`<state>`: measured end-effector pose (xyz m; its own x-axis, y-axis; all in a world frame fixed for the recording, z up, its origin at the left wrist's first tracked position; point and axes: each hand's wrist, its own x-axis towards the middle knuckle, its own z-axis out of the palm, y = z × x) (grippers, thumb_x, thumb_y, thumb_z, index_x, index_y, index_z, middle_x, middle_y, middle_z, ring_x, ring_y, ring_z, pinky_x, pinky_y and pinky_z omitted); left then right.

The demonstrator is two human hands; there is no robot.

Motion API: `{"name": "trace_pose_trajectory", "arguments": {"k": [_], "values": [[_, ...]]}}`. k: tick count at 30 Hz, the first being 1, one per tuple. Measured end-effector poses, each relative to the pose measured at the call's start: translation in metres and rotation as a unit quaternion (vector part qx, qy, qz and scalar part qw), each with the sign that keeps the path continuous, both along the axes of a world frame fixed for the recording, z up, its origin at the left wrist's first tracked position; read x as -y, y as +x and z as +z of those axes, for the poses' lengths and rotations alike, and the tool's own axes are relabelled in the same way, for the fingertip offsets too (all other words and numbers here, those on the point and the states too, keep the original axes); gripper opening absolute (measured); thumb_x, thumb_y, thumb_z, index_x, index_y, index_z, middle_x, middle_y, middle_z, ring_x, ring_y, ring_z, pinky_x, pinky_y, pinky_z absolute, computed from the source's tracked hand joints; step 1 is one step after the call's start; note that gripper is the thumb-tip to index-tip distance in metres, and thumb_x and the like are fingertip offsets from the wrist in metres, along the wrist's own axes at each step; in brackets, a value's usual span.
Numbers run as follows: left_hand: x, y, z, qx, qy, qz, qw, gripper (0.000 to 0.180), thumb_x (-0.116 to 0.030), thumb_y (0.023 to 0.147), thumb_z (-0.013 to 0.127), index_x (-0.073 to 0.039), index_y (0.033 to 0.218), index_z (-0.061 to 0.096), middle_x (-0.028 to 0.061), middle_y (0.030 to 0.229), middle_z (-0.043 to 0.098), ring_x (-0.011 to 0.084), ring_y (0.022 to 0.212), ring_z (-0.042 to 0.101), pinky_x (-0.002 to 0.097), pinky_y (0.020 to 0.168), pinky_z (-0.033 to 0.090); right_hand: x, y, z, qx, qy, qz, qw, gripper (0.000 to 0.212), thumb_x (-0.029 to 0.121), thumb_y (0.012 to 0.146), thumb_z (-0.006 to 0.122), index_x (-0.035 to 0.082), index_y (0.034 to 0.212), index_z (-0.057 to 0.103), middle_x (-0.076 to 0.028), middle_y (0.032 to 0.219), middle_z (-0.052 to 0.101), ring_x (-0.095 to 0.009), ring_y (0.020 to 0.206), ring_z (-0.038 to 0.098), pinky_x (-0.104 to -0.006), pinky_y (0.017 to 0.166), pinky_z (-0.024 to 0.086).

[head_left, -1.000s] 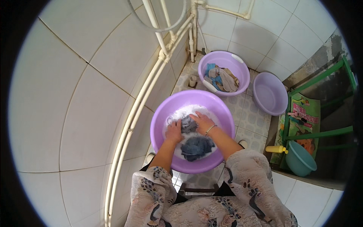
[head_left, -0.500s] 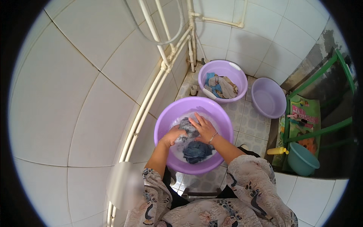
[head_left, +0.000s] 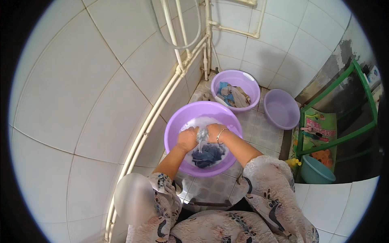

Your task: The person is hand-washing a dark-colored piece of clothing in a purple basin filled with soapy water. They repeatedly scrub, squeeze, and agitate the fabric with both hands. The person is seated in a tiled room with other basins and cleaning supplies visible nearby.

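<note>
Both hands are inside a large purple basin (head_left: 172, 117) of sudsy water. My left hand (head_left: 188, 139) is closed on one side of a wet, soapy grey cloth (head_left: 202, 137). Its other side is gripped by my right hand (head_left: 216, 133), which has a silver bracelet at the wrist. The grey cloth is bunched between the two fists and partly covered in foam. Just below the hands, a dark blue cloth (head_left: 207, 155) lies crumpled in the suds, touched by neither hand.
Behind stands a purple tub (head_left: 254, 87) with blue and beige clothes (head_left: 235, 95). To its right sits a smaller purple basin (head_left: 282, 109). Cream pipes (head_left: 152, 117) run along the left wall. At right are a green metal frame (head_left: 344, 139), a teal bucket (head_left: 314, 170) and a yellow bottle (head_left: 292, 162).
My right hand's spread fingers have closed on the grey cloth. The cloth is now bunched up between both hands. The whole view has shifted slightly.
</note>
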<state>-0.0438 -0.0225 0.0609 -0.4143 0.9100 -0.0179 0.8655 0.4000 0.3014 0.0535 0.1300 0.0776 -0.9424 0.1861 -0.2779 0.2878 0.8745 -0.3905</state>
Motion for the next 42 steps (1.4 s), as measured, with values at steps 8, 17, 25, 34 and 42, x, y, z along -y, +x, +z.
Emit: {"name": "trace_pose_trajectory", "arguments": {"k": [8, 17, 25, 34, 42], "values": [[0.002, 0.013, 0.007, -0.043, 0.09, -0.049, 0.994, 0.05, -0.011, 0.06, 0.073, -0.01, 0.106, 0.055, 0.0148, 0.099, 0.059, 0.0307, 0.087, 0.061, 0.0413, 0.075, 0.049, -0.01, -0.006, 0.027, 0.248, -0.218, -0.138, 0.934, 0.052, 0.022, 0.059, 0.072, -0.007, 0.1, 0.06, -0.02, 0.084, 0.066, -0.035, 0.081, 0.064, -0.037, 0.073, 0.052], [0.025, 0.008, 0.005, 0.511, 0.165, 0.103, 0.837, 0.055, 0.001, 0.066, 0.064, -0.001, 0.119, 0.05, 0.0098, 0.085, 0.064, 0.0162, 0.073, 0.061, 0.0281, 0.067, 0.048, 0.034, 0.054, 0.039, -0.192, 0.098, 0.075, 0.974, 0.093, 0.023, 0.062, 0.08, 0.02, 0.141, 0.03, -0.018, 0.141, 0.031, -0.033, 0.12, 0.044, -0.0419, 0.094, 0.042], [0.016, 0.003, 0.034, 0.526, 0.055, -0.005, 0.849, 0.058, -0.006, 0.063, 0.069, -0.002, 0.118, 0.05, 0.0141, 0.088, 0.063, 0.022, 0.082, 0.062, 0.033, 0.073, 0.048, 0.027, 0.044, 0.054, -0.122, 0.203, 0.116, 0.965, 0.095, 0.013, 0.059, 0.077, 0.019, 0.141, 0.031, -0.013, 0.116, 0.053, -0.027, 0.097, 0.057, -0.0373, 0.067, 0.052], [-0.007, 0.012, 0.051, 0.044, 0.056, -0.011, 0.997, 0.032, -0.018, 0.068, 0.067, -0.004, 0.094, 0.055, 0.0178, 0.091, 0.063, 0.037, 0.085, 0.061, 0.0455, 0.072, 0.05, 0.014, 0.015, 0.045, -0.066, 0.086, -0.03, 0.994, 0.033, 0.016, 0.063, 0.065, 0.001, 0.092, 0.058, -0.021, 0.082, 0.064, -0.036, 0.079, 0.063, -0.0423, 0.07, 0.051], [-0.005, 0.006, 0.039, -0.038, 0.075, -0.086, 0.993, 0.033, -0.014, 0.069, 0.065, -0.01, 0.1, 0.055, 0.0123, 0.09, 0.062, 0.0309, 0.082, 0.063, 0.04, 0.069, 0.052, 0.004, 0.008, 0.03, 0.036, -0.132, -0.041, 0.99, 0.039, 0.026, 0.059, 0.068, -0.006, 0.082, 0.064, -0.023, 0.08, 0.064, -0.035, 0.076, 0.062, -0.0381, 0.073, 0.05]]}}
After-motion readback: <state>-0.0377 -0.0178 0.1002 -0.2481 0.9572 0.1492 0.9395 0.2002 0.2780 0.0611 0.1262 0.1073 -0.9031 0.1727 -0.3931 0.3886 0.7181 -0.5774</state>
